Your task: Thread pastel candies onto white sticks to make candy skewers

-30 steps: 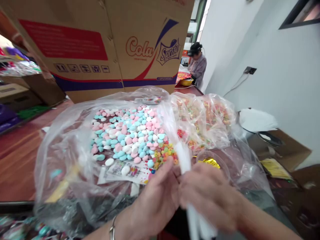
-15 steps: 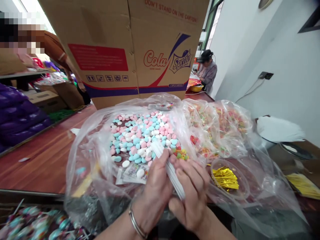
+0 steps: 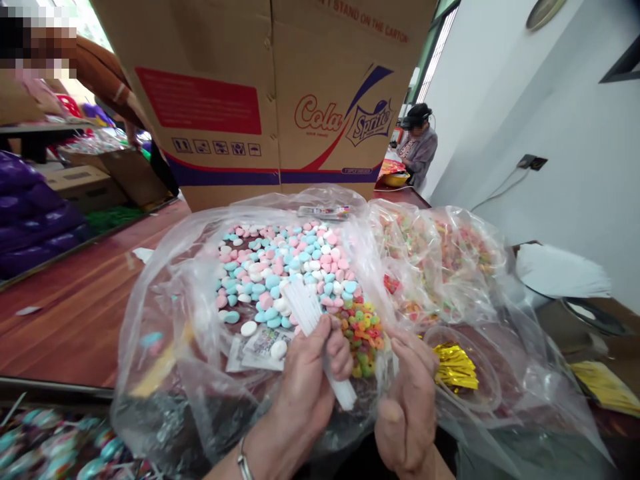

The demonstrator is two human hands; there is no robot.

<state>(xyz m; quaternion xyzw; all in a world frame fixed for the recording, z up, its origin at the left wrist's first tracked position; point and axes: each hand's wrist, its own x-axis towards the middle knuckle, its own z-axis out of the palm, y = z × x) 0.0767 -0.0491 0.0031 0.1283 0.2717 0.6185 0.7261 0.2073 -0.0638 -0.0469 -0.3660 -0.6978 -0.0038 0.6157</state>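
My left hand (image 3: pixel 307 383) is closed round a stack of thin clear small bags (image 3: pixel 313 327), which slants up and left over the candy. My right hand (image 3: pixel 410 400) has pulled away to the right, fingers curled and pinched on a single clear film I can barely make out. In front lies a big open plastic bag (image 3: pixel 165 293) holding pink, blue and white candies (image 3: pixel 280 267), with a small heap of multicoloured ring candies (image 3: pixel 363 333) just beyond my fingers. Printed paper labels (image 3: pixel 255 347) lie among the candies near my left thumb.
A second plastic bag of multicoloured candies (image 3: pixel 440 253) sits to the right. A clear tub with gold twist ties (image 3: pixel 453 367) stands beside my right hand. A large Cola Sprite carton (image 3: pixel 280 100) rises behind. A person (image 3: pixel 417 150) works at the far end, another person's arm (image 3: pixel 110 80) shows upper left.
My hands have separated: the right one moved right and down off the stack, which stays in my left hand. The camera view tilted slightly.
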